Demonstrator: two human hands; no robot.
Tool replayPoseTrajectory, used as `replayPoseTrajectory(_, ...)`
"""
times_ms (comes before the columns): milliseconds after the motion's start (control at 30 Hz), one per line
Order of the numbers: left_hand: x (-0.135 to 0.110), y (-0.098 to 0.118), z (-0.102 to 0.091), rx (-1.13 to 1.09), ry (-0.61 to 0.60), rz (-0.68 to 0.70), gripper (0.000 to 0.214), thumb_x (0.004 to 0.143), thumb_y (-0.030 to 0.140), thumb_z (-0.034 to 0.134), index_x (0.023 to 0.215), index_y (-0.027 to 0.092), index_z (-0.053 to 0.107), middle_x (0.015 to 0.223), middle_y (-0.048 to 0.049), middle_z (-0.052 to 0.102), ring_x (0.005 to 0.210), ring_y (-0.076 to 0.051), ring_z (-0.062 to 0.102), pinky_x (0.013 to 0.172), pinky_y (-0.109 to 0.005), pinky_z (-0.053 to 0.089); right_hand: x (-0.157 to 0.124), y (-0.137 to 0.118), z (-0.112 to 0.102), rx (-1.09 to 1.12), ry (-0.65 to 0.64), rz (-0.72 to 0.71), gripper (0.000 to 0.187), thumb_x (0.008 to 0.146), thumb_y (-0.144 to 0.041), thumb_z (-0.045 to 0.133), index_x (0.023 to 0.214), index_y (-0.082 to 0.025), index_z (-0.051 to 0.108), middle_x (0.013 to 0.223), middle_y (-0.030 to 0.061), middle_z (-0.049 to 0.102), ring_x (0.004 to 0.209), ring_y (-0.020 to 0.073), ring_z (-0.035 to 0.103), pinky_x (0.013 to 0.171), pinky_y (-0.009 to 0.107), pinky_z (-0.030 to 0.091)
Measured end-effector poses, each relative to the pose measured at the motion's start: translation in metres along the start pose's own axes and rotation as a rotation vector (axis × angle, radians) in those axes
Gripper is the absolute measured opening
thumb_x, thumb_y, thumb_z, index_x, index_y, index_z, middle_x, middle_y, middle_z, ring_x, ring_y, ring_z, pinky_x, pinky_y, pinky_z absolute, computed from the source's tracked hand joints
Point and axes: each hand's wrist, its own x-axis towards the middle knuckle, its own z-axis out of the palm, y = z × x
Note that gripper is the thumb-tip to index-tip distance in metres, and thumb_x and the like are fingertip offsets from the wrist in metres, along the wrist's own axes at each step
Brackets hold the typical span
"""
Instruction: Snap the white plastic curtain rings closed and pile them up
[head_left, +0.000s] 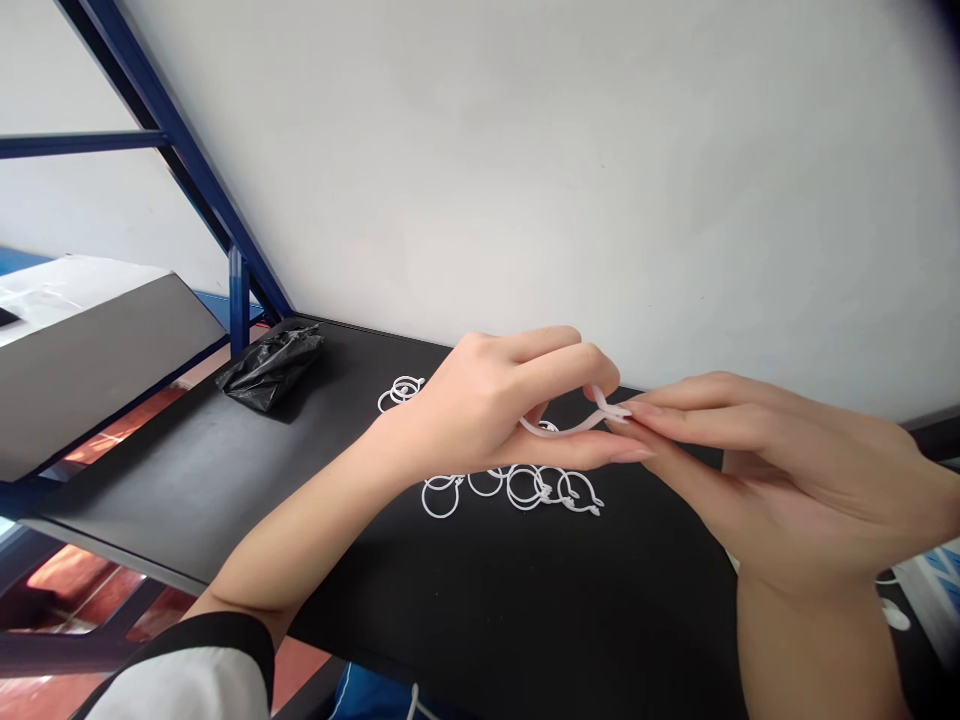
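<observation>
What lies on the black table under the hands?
Beneath the left hand, white rings lie on the table; with the right hand it pinches a white strip. The hand covers the upper rings, so their count is hidden.

hands: two, left hand (480, 410), right hand (780, 470). held ring (570, 428): one. loose rings (440, 497): about seven. black bag (271, 367): one.

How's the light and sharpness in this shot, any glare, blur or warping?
Head view: even light, no glare; white rings crisp on the black table; left hand and right hand, pinching one ring, sharp; edges stretched by the wide lens; top right corner darkens.
</observation>
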Motion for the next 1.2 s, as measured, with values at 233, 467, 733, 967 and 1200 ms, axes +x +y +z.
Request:
replayPoseTrajectory(233, 0.001, 0.001, -0.0017, 0.019, -0.027, -0.006, 0.037, 0.093, 0.051, 0.059, 0.08, 0.017, 0.054, 0.06, 0.0076, 0.047, 0.046, -0.002, 0.039, 0.043, -0.014, 0.033, 0.0009, -0.0002, -0.0002, -0.025, 0.003, -0.006, 0.029, 0.076, 0.001, 0.073, 0.08, -0.028, 0.072, 0.07, -0.0038, 0.074, 0.054, 0.016, 0.068, 0.041, 0.028, 0.054)
replayPoseTrajectory(467, 0.0003, 0.0003, -0.0015, 0.008, -0.022, 0.002, 0.033, 0.09, 0.046, 0.065, 0.081, 0.016, 0.055, 0.062, 0.008, 0.048, 0.048, -0.001, 0.04, 0.044, -0.014, 0.032, 0.0022, 0.0, 0.0, -0.027, -0.009, -0.019, 0.027, 0.078, 0.002, 0.072, 0.081, -0.025, 0.07, 0.07, -0.0021, 0.074, 0.054, 0.0152, 0.068, 0.04, 0.028, 0.053)
replayPoseTrajectory(733, 0.001, 0.0002, -0.0022, 0.037, -0.007, 0.022, 0.031, 0.09, 0.044, 0.066, 0.08, 0.016, 0.055, 0.061, 0.0084, 0.047, 0.047, -0.002, 0.037, 0.044, -0.014, 0.031, 0.0009, 0.0005, 0.0004, -0.013, -0.004, -0.025, 0.028, 0.076, 0.004, 0.072, 0.082, -0.023, 0.069, 0.073, -0.0019, 0.074, 0.057, 0.0132, 0.068, 0.045, 0.026, 0.055)
replayPoseTrajectory(967, 0.0017, 0.0009, -0.0015, 0.057, 0.016, 0.027, 0.03, 0.089, 0.042, 0.067, 0.079, 0.016, 0.056, 0.059, 0.0086, 0.047, 0.046, -0.002, 0.035, 0.044, -0.014, 0.029, 0.0007, 0.0007, -0.0003, -0.001, -0.007, -0.026, 0.029, 0.076, 0.006, 0.071, 0.084, -0.022, 0.069, 0.073, -0.0022, 0.074, 0.057, 0.0128, 0.067, 0.045, 0.025, 0.053)
replayPoseTrajectory(1200, 0.0015, 0.0026, 0.001, 0.062, 0.063, 0.018, 0.03, 0.087, 0.041, 0.07, 0.079, 0.016, 0.056, 0.06, 0.0092, 0.046, 0.047, -0.001, 0.034, 0.044, -0.013, 0.028, 0.0025, -0.0008, 0.0013, -0.005, 0.017, -0.031, 0.022, 0.078, 0.002, 0.073, 0.08, -0.02, 0.069, 0.07, -0.0013, 0.074, 0.056, 0.0115, 0.067, 0.046, 0.023, 0.055)
